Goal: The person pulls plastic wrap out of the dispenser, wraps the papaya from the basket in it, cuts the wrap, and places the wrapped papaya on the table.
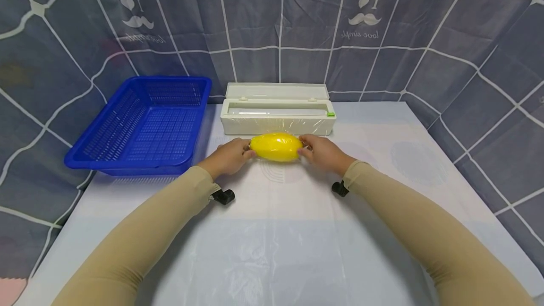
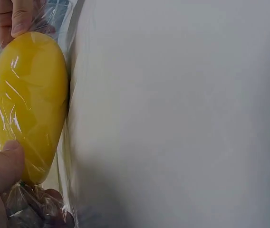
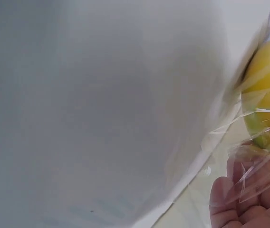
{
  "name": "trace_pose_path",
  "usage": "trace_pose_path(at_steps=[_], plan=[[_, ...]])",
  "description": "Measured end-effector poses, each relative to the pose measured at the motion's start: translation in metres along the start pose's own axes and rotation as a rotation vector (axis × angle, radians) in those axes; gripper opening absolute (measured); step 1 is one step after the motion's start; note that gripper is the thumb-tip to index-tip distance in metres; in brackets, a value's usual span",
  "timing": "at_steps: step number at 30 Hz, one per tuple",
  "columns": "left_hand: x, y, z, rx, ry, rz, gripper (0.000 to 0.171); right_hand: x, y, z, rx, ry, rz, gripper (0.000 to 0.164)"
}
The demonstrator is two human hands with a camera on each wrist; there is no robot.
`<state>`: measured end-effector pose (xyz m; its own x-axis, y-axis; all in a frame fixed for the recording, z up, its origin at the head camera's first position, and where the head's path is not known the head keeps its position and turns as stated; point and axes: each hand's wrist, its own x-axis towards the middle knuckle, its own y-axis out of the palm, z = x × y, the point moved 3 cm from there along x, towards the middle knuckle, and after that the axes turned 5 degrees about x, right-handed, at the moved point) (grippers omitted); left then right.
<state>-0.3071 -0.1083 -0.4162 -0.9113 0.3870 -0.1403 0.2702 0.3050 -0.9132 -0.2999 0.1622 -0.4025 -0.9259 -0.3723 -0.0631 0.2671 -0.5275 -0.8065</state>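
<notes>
A yellow mango-like fruit (image 1: pixel 276 147) with a greenish tip, wrapped in clear cling film (image 2: pixel 12 90), lies crosswise between the hands in front of a white cling film dispenser (image 1: pixel 278 125). At its left end, my left hand (image 1: pixel 231 157) grips it, thumb on the yellow skin and fingers behind gathered film. My right hand (image 1: pixel 325 154) holds the opposite end, its fingers curled by the green tip under loose film in the right wrist view. The dispenser's lid (image 1: pixel 277 90) stands raised, and a green slider (image 1: pixel 330 114) sits at its right end.
A blue plastic basket (image 1: pixel 193 131) stands at the left of the white-covered table (image 1: pixel 272 249). Grey checked curtains (image 1: pixel 250 22) hang behind and along both sides. Black wrist cameras (image 1: pixel 223 196) are strapped under both sleeves.
</notes>
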Motion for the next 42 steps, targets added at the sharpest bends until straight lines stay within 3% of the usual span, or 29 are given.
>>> trace_pose_path(at_steps=[3,6,10,16,20,25,29,32,42], plan=[[-0.002,-0.002,-0.001,0.013,-0.031,-0.031,0.047,0.003,0.000,-0.001,0.006,-0.004,-0.001,0.048],[-0.004,-0.005,-0.006,0.033,-0.053,-0.090,0.075,0.005,-0.002,-0.002,0.008,-0.005,-0.001,0.045],[-0.003,-0.009,-0.016,0.090,-0.003,-0.147,0.092,0.007,-0.005,-0.003,0.005,0.003,0.006,0.043],[0.003,-0.007,-0.023,0.153,0.065,-0.124,0.084,0.009,-0.007,-0.005,0.009,0.019,0.037,0.048],[0.007,-0.005,-0.022,0.151,0.071,-0.142,0.076,0.005,-0.013,0.005,-0.076,0.020,0.010,0.060],[0.009,-0.006,-0.019,0.161,0.070,-0.154,0.073,0.000,-0.015,0.034,-0.228,-0.096,-0.045,0.084],[0.010,-0.007,-0.017,0.166,0.065,-0.150,0.072,0.004,-0.003,0.042,-0.255,-0.172,0.037,0.096],[0.011,-0.007,-0.017,0.160,0.072,-0.141,0.071,0.008,0.003,0.033,-0.247,-0.144,0.069,0.092],[0.015,-0.009,-0.014,0.104,0.047,-0.149,0.070,0.018,0.000,0.012,-0.160,-0.069,0.015,0.072]])
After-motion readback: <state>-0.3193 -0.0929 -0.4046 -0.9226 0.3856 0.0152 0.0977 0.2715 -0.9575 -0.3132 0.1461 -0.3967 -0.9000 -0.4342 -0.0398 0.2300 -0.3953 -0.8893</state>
